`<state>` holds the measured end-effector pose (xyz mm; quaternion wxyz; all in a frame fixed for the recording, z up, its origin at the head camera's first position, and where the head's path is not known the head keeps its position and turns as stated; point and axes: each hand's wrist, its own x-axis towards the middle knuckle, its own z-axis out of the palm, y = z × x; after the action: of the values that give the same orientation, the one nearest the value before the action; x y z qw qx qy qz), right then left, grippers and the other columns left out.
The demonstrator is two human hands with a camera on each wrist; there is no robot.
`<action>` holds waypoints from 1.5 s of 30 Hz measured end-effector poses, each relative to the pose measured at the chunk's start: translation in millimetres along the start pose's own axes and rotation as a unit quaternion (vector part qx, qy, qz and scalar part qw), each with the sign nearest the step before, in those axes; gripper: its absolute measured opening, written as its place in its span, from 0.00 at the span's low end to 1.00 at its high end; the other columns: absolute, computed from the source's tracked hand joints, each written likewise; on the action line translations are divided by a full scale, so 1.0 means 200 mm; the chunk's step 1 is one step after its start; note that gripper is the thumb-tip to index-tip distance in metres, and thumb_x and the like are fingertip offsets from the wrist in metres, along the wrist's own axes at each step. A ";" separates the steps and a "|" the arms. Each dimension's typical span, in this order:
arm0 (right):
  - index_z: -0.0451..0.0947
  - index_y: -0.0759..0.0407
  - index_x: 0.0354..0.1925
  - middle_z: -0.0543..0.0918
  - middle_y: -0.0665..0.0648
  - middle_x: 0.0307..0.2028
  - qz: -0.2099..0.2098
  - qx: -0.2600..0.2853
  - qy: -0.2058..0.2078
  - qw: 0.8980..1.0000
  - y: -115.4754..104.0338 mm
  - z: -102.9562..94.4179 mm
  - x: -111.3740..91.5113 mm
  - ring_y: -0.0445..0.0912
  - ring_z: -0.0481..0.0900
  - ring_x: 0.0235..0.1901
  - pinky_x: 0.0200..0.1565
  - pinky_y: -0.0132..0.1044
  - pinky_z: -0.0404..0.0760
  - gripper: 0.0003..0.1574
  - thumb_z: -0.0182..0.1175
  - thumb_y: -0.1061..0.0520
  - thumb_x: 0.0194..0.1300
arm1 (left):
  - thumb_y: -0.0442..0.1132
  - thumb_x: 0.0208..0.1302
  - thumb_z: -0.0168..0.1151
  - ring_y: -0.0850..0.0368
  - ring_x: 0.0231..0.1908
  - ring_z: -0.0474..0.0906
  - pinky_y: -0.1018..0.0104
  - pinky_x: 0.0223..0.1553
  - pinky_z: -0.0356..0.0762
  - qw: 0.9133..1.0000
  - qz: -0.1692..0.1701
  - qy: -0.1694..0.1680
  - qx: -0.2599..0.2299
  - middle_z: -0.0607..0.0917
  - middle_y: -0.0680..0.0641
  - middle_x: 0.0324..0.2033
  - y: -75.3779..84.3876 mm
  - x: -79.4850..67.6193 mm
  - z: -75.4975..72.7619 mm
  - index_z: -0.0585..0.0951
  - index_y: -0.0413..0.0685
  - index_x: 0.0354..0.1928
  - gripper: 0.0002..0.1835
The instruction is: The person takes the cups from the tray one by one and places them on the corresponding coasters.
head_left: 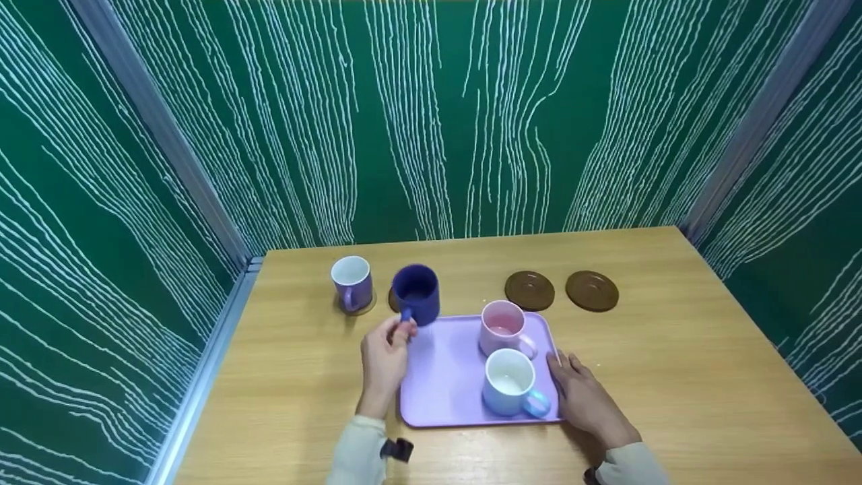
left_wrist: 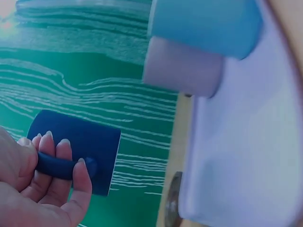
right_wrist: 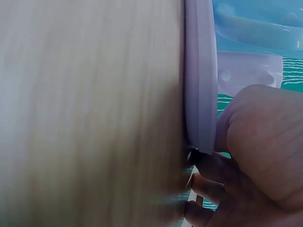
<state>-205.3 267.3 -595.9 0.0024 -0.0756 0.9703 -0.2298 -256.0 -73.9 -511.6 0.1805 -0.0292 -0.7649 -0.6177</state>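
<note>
By its handle, my left hand [head_left: 384, 357] holds a dark blue mug [head_left: 419, 296]. In the left wrist view the fingers [left_wrist: 62, 151] curl round that handle. The mug overlaps the back left corner of a lilac tray [head_left: 444, 384] and partly hides a coaster [head_left: 393, 300] behind it. At the tray's right edge my right hand [head_left: 592, 401] grips the rim. The right wrist view shows its thumb on the rim and fingers beside and below. A pink mug [head_left: 502, 330] and a light blue mug [head_left: 508, 384] stand upright on the tray's right half.
A purple mug [head_left: 353, 286] with a white inside stands on a coaster [head_left: 366, 308] at the back left. Two brown coasters [head_left: 530, 289] lie behind the tray to the right. Green walls [head_left: 458, 121] with white lines enclose the wooden table [head_left: 673, 377] at the back and sides.
</note>
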 end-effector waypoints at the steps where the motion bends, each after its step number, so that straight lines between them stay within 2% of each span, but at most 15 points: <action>1: 0.61 0.67 0.76 0.62 0.72 0.75 0.000 0.000 0.001 1.000 0.00 0.00 0.00 0.74 0.57 0.74 0.69 0.70 0.62 0.34 0.51 0.59 0.77 | 0.29 0.70 0.63 0.52 0.33 0.85 0.70 0.36 0.82 1.000 0.001 0.008 0.001 0.89 0.48 0.28 0.00 0.03 0.00 0.88 0.40 0.38 0.06; 9: 0.58 0.64 0.78 0.60 0.70 0.77 0.018 0.007 -0.016 1.000 0.00 0.01 0.01 0.73 0.55 0.75 0.70 0.71 0.60 0.35 0.51 0.58 0.78 | 0.32 0.71 0.63 0.56 0.33 0.85 0.69 0.35 0.81 0.998 0.000 0.056 0.023 0.89 0.48 0.28 -0.01 0.21 0.05 0.87 0.41 0.36 0.06; 13: 0.58 0.64 0.78 0.60 0.70 0.77 0.018 0.010 -0.015 1.000 0.00 0.00 0.01 0.73 0.55 0.75 0.70 0.71 0.60 0.35 0.51 0.58 0.78 | 0.31 0.71 0.63 0.56 0.33 0.86 0.70 0.35 0.81 0.997 0.005 0.067 0.035 0.90 0.48 0.29 -0.05 0.27 0.09 0.88 0.41 0.36 0.06; 19: 0.59 0.63 0.78 0.59 0.71 0.77 0.020 0.009 -0.017 1.000 0.00 -0.01 0.01 0.74 0.55 0.75 0.69 0.72 0.60 0.35 0.51 0.59 0.78 | 0.29 0.68 0.64 0.53 0.32 0.87 0.65 0.36 0.81 0.996 0.012 0.080 0.038 0.90 0.47 0.27 -0.14 0.32 0.16 0.87 0.39 0.33 0.06; 25: 0.60 0.64 0.77 0.62 0.70 0.76 0.010 0.004 -0.004 1.000 0.00 -0.01 0.00 0.73 0.56 0.75 0.69 0.71 0.62 0.35 0.53 0.59 0.77 | 0.30 0.66 0.64 0.54 0.32 0.86 0.57 0.42 0.80 0.993 -0.004 0.104 0.052 0.89 0.48 0.26 -0.24 0.35 0.23 0.86 0.40 0.31 0.06; 30: 0.61 0.64 0.77 0.63 0.70 0.76 0.006 0.007 0.001 1.000 0.01 0.00 0.00 0.73 0.57 0.75 0.69 0.70 0.63 0.36 0.55 0.58 0.77 | 0.29 0.66 0.63 0.55 0.32 0.85 0.57 0.44 0.80 0.991 -0.043 0.121 0.048 0.88 0.49 0.26 -0.32 0.36 0.26 0.86 0.40 0.32 0.06; 34: 0.60 0.64 0.78 0.61 0.70 0.76 0.011 0.010 -0.006 1.000 0.00 0.01 0.00 0.73 0.55 0.75 0.70 0.70 0.62 0.36 0.54 0.58 0.77 | 0.29 0.67 0.63 0.54 0.35 0.85 0.56 0.48 0.80 0.989 -0.070 0.120 0.043 0.89 0.48 0.28 -0.34 0.36 0.25 0.87 0.41 0.34 0.06; 41: 0.60 0.64 0.77 0.61 0.70 0.76 0.014 0.007 -0.001 1.000 0.01 0.00 0.00 0.73 0.56 0.75 0.69 0.70 0.62 0.36 0.54 0.57 0.77 | 0.32 0.68 0.65 0.53 0.38 0.86 0.54 0.51 0.79 0.989 -0.086 0.105 0.066 0.90 0.50 0.29 -0.37 0.37 0.28 0.88 0.44 0.35 0.05; 45: 0.60 0.63 0.78 0.61 0.69 0.77 0.010 0.008 -0.002 1.000 0.01 0.01 0.00 0.73 0.56 0.75 0.69 0.70 0.63 0.36 0.54 0.56 0.78 | 0.31 0.67 0.65 0.51 0.39 0.86 0.52 0.52 0.79 0.987 -0.097 0.112 0.068 0.90 0.49 0.30 -0.39 0.36 0.29 0.88 0.44 0.35 0.05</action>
<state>-206.5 267.9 -598.5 0.0077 -0.0662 0.9691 -0.2376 -358.9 -50.1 -572.1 0.2057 0.1274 -0.7792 -0.5781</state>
